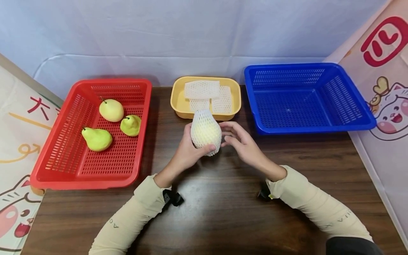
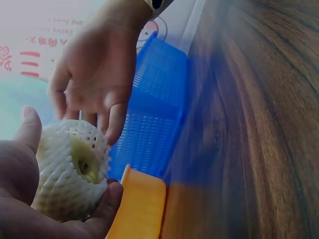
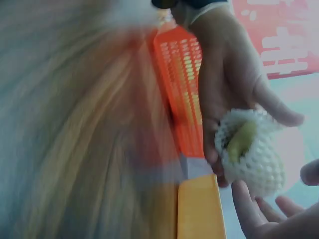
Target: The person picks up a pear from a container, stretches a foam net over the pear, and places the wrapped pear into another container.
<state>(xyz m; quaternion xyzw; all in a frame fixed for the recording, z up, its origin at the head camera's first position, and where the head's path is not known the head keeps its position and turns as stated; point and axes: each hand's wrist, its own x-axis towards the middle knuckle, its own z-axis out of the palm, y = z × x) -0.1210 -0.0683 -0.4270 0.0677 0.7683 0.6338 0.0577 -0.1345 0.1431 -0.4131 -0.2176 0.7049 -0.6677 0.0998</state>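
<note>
My left hand grips a pale yellow pear sleeved in a white foam net, its thumb across the near side. In the left wrist view the net leaves the pear's end bare, with a dark spot in the middle. Just right of the fruit, my right hand has its fingers loosely bent and grips nothing; whether its fingertips touch the net I cannot tell. Behind the pear, a yellow tray contains several white foam nets.
On the left, a red basket holds three pears: one roundish, one small and lumpy, one longer. A blue basket with nothing visible inside stands at the right. All rest on a dark wooden table before a pale cloth wall.
</note>
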